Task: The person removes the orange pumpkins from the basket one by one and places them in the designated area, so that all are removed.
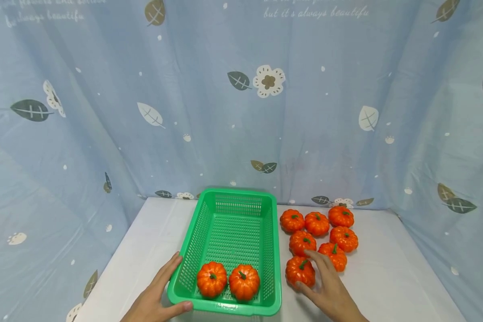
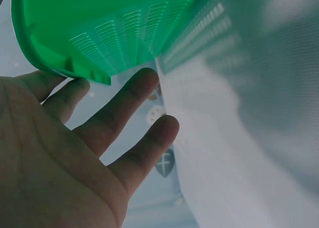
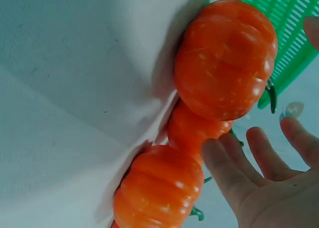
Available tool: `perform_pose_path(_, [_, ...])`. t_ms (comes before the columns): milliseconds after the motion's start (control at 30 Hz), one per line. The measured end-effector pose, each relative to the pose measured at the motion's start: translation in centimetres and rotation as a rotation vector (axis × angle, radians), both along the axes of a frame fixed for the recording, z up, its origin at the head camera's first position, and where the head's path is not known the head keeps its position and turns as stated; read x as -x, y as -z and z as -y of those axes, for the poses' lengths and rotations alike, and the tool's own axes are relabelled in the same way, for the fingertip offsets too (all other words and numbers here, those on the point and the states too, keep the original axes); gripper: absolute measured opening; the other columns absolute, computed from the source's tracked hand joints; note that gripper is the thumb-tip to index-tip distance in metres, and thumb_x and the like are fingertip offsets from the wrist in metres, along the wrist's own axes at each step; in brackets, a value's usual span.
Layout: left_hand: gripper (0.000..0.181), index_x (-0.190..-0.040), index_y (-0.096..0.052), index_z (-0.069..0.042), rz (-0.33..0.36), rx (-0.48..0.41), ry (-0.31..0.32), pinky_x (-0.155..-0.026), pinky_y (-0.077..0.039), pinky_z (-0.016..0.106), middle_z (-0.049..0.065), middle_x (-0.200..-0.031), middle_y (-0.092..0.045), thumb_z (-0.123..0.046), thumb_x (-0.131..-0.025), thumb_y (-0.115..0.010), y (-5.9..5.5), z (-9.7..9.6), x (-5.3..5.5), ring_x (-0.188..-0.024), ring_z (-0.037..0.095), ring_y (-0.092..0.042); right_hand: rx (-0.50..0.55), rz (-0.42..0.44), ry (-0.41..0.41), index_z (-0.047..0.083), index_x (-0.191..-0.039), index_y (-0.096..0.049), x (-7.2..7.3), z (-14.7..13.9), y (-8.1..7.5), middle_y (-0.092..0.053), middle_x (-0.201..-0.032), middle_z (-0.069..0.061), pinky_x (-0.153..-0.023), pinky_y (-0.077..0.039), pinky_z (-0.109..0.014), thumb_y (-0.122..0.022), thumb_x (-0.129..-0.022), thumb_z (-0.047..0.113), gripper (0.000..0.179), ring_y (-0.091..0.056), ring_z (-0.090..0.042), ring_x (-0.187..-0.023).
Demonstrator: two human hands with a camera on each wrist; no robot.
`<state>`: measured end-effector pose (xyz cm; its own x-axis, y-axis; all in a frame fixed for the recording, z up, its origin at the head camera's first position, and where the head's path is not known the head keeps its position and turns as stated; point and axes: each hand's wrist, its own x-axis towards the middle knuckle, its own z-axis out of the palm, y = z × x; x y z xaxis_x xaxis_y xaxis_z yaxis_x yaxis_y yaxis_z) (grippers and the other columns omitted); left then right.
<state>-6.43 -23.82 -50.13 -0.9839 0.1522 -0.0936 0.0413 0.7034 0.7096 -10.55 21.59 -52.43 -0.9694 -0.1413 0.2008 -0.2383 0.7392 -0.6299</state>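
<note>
A green plastic basket point(image 1: 277, 250) holds two small orange pumpkins, a left one point(image 1: 212, 279) and a right one point(image 1: 244, 282), at its near end. My left hand point(image 1: 154, 295) rests against the basket's near left corner, its fingers extended along the outer side and spread below the rim in the left wrist view. Right of the basket, my right hand point(image 1: 328, 290) hovers around the nearest loose pumpkin point(image 1: 295, 270), thumb and fingers apart. In the right wrist view the fingers point(image 3: 227, 168) reach out beside the pumpkins without curling round any.
Several more pumpkins point(image 1: 316, 223) with green stems stand in a close cluster behind the right hand, on the white tabletop point(image 1: 390, 268). A blue curtain point(image 1: 209, 112) with leaf and flower prints hangs behind and at both sides.
</note>
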Motion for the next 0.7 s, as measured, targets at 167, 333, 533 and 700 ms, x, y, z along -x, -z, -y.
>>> perform_pose_path(167, [0.105,-0.162,-0.015,-0.042,0.004,-0.006,-0.001,-0.099,-0.039,0.074,-0.003,-0.168,-0.014,-0.057,-0.081,-0.080,0.05,0.01,-0.01,-0.148,0.042,-0.025,0.005,0.074,0.004,0.020,-0.146,-0.048,0.22,0.02,0.34,-0.047,-0.145,-0.006,-0.104,-0.043,-0.064,-0.089,-0.076,0.046,0.086,-0.048,-0.034,-0.132])
perform_pose_path(333, [0.105,-0.162,-0.016,-0.042,-0.005,0.001,-0.004,-0.098,-0.040,0.073,-0.003,-0.168,-0.015,-0.057,-0.080,-0.080,0.13,-0.01,-0.01,-0.148,0.041,-0.026,-0.003,0.139,0.012,0.023,-0.147,-0.045,0.42,0.23,0.46,-0.045,-0.148,-0.006,-0.105,-0.042,-0.065,-0.087,-0.077,0.049,0.086,-0.045,-0.035,-0.135])
perform_pose_path(533, [0.104,-0.161,-0.015,-0.042,-0.012,0.001,0.000,-0.098,-0.040,0.073,-0.004,-0.168,-0.015,-0.056,-0.081,-0.080,0.33,0.06,0.06,-0.148,0.041,-0.026,-0.012,0.154,0.008,0.021,-0.148,-0.047,0.55,0.13,0.56,-0.045,-0.147,-0.009,-0.105,-0.042,-0.064,-0.088,-0.077,0.044,0.085,-0.047,-0.037,-0.134])
perform_pose_path(700, [0.104,-0.161,-0.015,-0.042,-0.015,0.003,0.002,-0.097,-0.041,0.073,-0.004,-0.168,-0.015,-0.056,-0.081,-0.080,0.40,0.10,0.06,-0.147,0.041,-0.027,-0.006,0.219,0.010,0.022,-0.148,-0.046,0.78,-0.04,0.47,-0.045,-0.148,-0.009,-0.103,-0.045,-0.063,-0.088,-0.077,0.044,0.086,-0.049,-0.035,-0.131])
